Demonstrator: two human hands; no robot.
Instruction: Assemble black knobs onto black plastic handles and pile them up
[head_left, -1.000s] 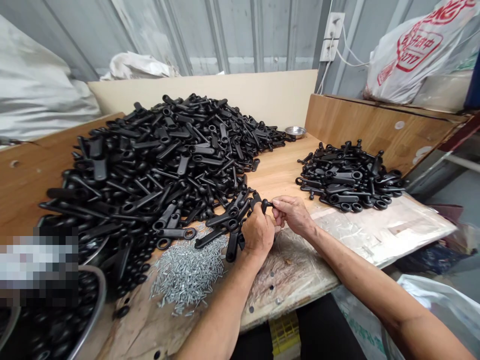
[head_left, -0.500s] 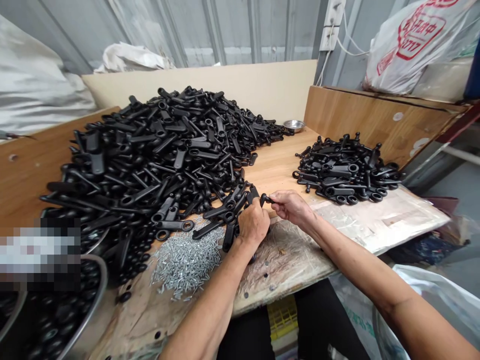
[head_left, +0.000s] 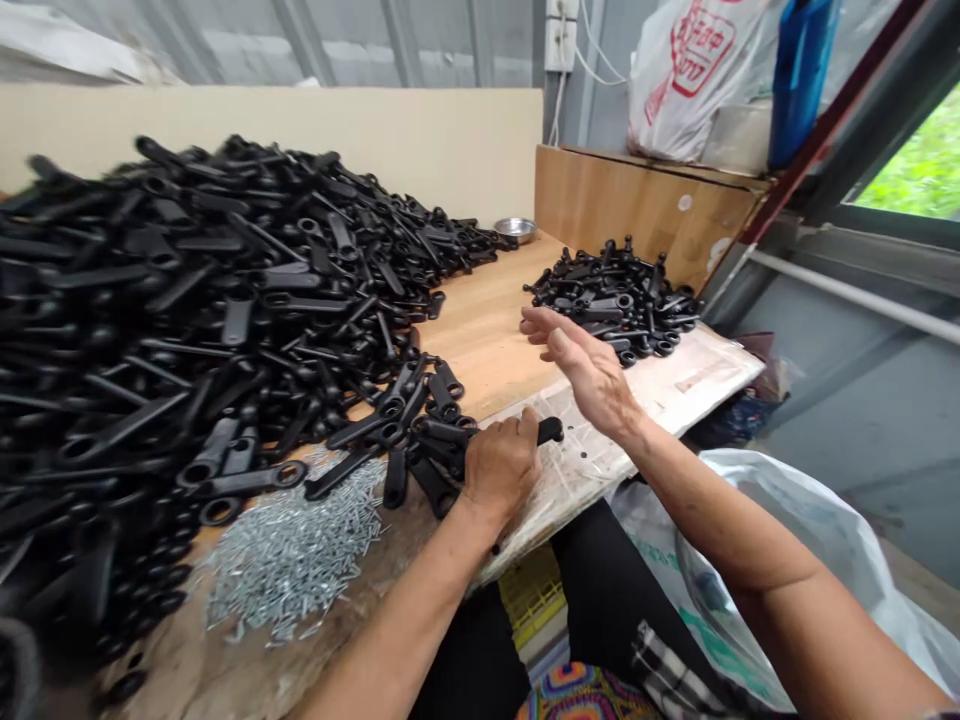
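My left hand [head_left: 501,458] is closed around a black crank handle [head_left: 550,430], whose rounded end sticks out past the fingers on the right. The rest of that handle is hidden in the grip. Further right, my right hand [head_left: 592,375] hovers over the table with fingers stretched and nothing in it, just in front of a small pile of black crank handles [head_left: 615,305]. Several loose black handles [head_left: 431,435] lie against the left hand's left side. Small silver pins [head_left: 300,560] are heaped in front of them.
A large mound of black handle parts [head_left: 247,270] covers the table's left side. At the back stands a small metal bowl [head_left: 515,230]. A wooden board [head_left: 637,205] edges the right rear. Below the table's right edge hangs an open plastic bag [head_left: 795,490].
My right hand has let go of the small black piece it pinched beside the left hand, moved towards the small pile and opened. The view has swung to the right.
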